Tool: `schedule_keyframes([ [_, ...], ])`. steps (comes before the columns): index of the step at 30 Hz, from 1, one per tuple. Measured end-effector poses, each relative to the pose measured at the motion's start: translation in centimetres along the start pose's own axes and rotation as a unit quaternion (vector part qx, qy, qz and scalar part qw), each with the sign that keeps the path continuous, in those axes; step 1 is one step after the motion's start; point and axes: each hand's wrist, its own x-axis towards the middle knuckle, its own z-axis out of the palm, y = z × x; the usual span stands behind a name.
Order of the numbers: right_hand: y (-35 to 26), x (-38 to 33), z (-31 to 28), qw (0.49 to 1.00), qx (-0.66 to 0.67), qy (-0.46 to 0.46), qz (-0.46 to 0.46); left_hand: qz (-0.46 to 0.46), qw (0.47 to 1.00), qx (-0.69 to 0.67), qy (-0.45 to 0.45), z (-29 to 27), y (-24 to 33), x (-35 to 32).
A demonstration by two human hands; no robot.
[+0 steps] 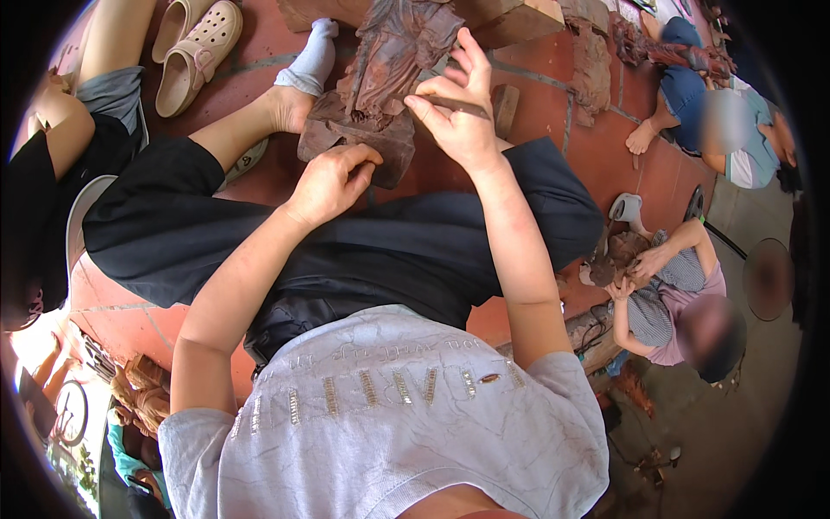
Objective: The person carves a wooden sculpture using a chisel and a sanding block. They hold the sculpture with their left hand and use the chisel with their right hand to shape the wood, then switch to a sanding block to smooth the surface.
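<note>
A dark reddish-brown carved wooden figure [393, 60] stands on its block base [346, 134] on the red floor, just past my knees. My left hand [328, 183] is curled against the front edge of the base, its fingers closed; whether it holds something small I cannot tell. My right hand [458, 108] grips a thin dark carving tool [458, 105] that lies across my fingers next to the figure's right side.
My legs in black trousers [346, 233] stretch across the red tiled floor [596, 156]. Pale clogs [194, 52] lie at the top left. Wood blocks [519, 22] and other carvings [592, 65] lie behind. Two people sit working on carvings at the right; another sits at the left.
</note>
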Motion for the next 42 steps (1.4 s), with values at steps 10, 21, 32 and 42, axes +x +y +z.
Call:
schedule_keyframes([
  [10,0.1,0.5,-0.4,1.000,-0.025,-0.007,-0.012,-0.047,0.999,0.011,-0.019,0.4,-1.3,0.4],
  [21,0.3,0.9,-0.3,1.000,-0.021,0.016,0.002,-0.067,0.998,0.012,-0.007,0.5,-1.3,0.5],
  [32,0.7,1.8,-0.5,0.999,-0.021,0.034,0.005,-0.058,0.998,0.013,-0.006,0.7,-1.6,0.4],
  [42,0.0,1.7,-0.2,0.998,-0.031,0.058,-0.003,-0.066,0.998,0.018,-0.010,0.7,-1.5,0.5],
])
